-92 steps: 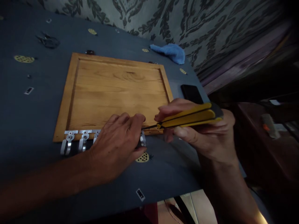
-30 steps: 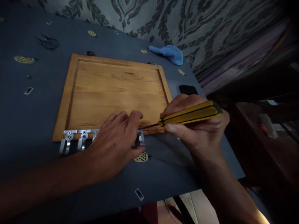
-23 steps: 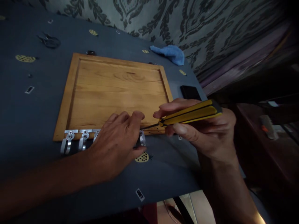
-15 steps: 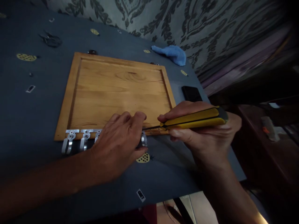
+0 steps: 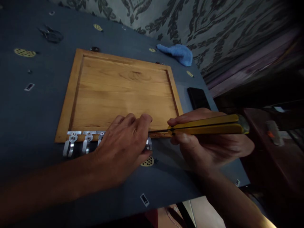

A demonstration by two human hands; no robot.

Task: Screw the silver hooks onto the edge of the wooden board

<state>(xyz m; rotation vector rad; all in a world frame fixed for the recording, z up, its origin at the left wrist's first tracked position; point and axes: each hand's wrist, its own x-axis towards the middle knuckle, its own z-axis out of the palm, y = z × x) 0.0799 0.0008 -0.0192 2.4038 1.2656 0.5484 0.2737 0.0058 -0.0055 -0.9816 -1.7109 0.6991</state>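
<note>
A framed wooden panel (image 5: 125,91) lies on the dark blue cloth. Along its near edge sits a row of metal hooks (image 5: 87,141) on a strip, with screws in them. My left hand (image 5: 123,145) rests over the right part of this row, fingers curled down on the hooks, hiding some of them. My right hand (image 5: 204,142) holds a yellow and black screwdriver (image 5: 206,125) almost level. Its shaft points left along the near edge, and its tip is hidden behind my left fingers.
A blue cloth (image 5: 178,54) and a black flat object (image 5: 198,98) lie beyond and right of the panel. Dark pliers (image 5: 52,34) lie at the far left. At the right is a dark reddish surface (image 5: 263,139) with small items. A patterned curtain hangs behind.
My right hand and the screwdriver have shifted right, and the handle has swung to a slightly different angle. My left hand stays over the hooks. The view has moved slightly.
</note>
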